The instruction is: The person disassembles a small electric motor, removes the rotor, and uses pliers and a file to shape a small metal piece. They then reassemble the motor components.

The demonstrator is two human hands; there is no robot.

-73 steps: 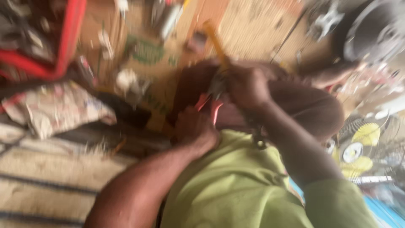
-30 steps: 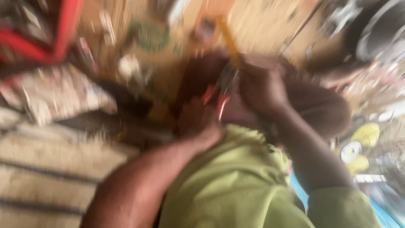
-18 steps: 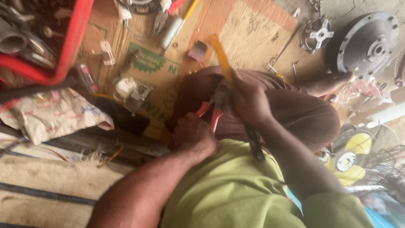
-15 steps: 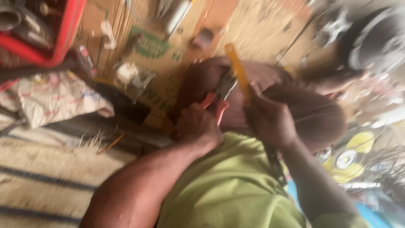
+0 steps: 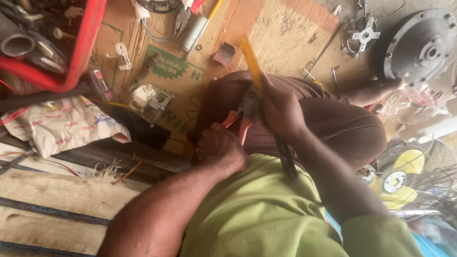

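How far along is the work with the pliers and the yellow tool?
Done: nothing finished shows. In hand: the left hand grips red-handled pliers over the lap, and the right hand holds a yellow tool against them. What the pliers grip is hidden. Left: loose parts lie on the cardboard, including a grey disc.

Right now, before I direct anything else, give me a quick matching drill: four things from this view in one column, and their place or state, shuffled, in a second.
Things:
1. left hand
2. right hand
3. round grey metal housing
4. crumpled printed cloth

Places or states:
A. top right corner, on the ground
B. grips the yellow-handled tool
C. left side, below the red frame
D. closed around the red-handled pliers

Pairs: 1-D, 2-B, 3-A, 4-C
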